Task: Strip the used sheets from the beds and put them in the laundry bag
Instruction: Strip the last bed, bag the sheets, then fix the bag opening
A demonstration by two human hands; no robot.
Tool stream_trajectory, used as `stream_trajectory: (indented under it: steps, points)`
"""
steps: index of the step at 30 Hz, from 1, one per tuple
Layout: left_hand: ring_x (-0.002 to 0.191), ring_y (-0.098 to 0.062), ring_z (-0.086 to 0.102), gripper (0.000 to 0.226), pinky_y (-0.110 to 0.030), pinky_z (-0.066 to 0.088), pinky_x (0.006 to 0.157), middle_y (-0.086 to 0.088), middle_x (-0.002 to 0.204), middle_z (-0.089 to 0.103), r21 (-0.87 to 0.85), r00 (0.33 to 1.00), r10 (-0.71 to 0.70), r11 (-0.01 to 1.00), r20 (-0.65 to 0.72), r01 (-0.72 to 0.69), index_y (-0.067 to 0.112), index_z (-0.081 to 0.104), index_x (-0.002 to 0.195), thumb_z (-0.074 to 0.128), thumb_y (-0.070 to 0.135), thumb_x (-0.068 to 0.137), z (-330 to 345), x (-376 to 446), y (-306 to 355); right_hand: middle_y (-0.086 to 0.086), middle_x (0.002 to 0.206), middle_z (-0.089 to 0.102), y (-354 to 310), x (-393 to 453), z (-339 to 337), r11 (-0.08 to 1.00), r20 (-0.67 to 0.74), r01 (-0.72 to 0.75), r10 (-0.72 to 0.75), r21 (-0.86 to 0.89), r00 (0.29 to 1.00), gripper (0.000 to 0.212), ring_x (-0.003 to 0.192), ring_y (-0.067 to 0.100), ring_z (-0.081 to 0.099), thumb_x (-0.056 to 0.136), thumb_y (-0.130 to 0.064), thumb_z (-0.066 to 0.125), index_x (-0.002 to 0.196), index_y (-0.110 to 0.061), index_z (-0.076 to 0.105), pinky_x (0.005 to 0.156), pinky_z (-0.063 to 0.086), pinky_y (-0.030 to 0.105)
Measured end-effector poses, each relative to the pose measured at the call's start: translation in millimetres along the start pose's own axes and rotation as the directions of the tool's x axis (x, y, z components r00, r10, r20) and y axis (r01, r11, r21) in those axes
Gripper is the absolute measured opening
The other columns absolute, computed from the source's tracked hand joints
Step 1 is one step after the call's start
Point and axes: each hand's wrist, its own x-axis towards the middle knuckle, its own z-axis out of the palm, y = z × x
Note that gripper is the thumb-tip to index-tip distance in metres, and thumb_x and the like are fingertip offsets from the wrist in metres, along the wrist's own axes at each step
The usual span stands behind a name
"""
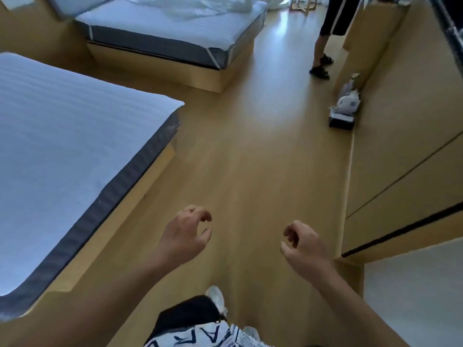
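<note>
Left hand (186, 234) and right hand (304, 242) loosely curled, empty, above wooden floor (245, 156) beside near bed (62, 146).

Both bare forearms reach forward and down, well apart; the left hand (186, 234) hangs with fingers loosely curled, its grip holding nothing; the right hand (304, 242) likewise, knuckles up.

Single head view: looks forward and down from standing height, along floor (250, 151) between beds and cabinets.
</note>
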Motion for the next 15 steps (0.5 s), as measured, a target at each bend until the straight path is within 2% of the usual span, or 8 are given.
stream_trajectory:
  steps: [3,7,11,15]
  points:
    - [0.098,-0.01,0.059,0.032,-0.024,0.043,0.079,0.01,0.111,0.063,-0.035,1.0,-0.003,0.999,-0.002,0.003,0.023,0.069,0.118,0.077,0.028,0.088,0,90,-7,-0.01,0.1,0.06,-10,95,-15,0.999,0.011,0.041,-0.041,-0.011,0.999,0.029,0.087,0.004,0.056,0.085,-0.015,0.074,0.111,-0.024,0.065,0.075,0.045,0.019]
    - [0.113,-0.013,0.059,0.042,-0.022,0.039,0.086,0.008,0.124,0.063,-0.067,0.999,0.033,0.997,0.003,-0.033,0.025,0.065,0.13,0.075,0.033,0.09,-2,231,-17,-0.008,0.112,0.061,-20,223,-38,0.999,-0.017,0.029,-0.03,-0.025,0.999,0.048,0.097,0.007,0.057,0.087,-0.017,0.076,0.133,-0.021,0.064,0.084,0.047,0.023]
    - [0.127,-0.015,0.054,0.05,-0.025,0.041,0.1,0.003,0.137,0.06,-0.119,0.997,0.045,0.992,0.068,-0.037,0.023,0.059,0.139,0.073,0.037,0.093,-30,374,-6,-0.003,0.127,0.062,-50,342,-84,0.999,-0.02,-0.032,0.032,-0.012,0.999,0.057,0.113,0.011,0.058,0.09,-0.021,0.076,0.144,-0.021,0.057,0.098,0.05,0.029]
    - [0.13,-0.019,0.053,0.058,-0.027,0.04,0.105,-0.001,0.141,0.059,-0.109,0.991,0.088,0.991,0.1,-0.077,0.02,0.058,0.142,0.073,0.042,0.091,-67,504,8,-0.005,0.135,0.058,-83,454,-128,0.999,-0.083,-0.037,0.039,0.018,0.996,0.061,0.123,0.014,0.057,0.091,-0.024,0.076,0.148,-0.023,0.052,0.099,0.051,0.03]
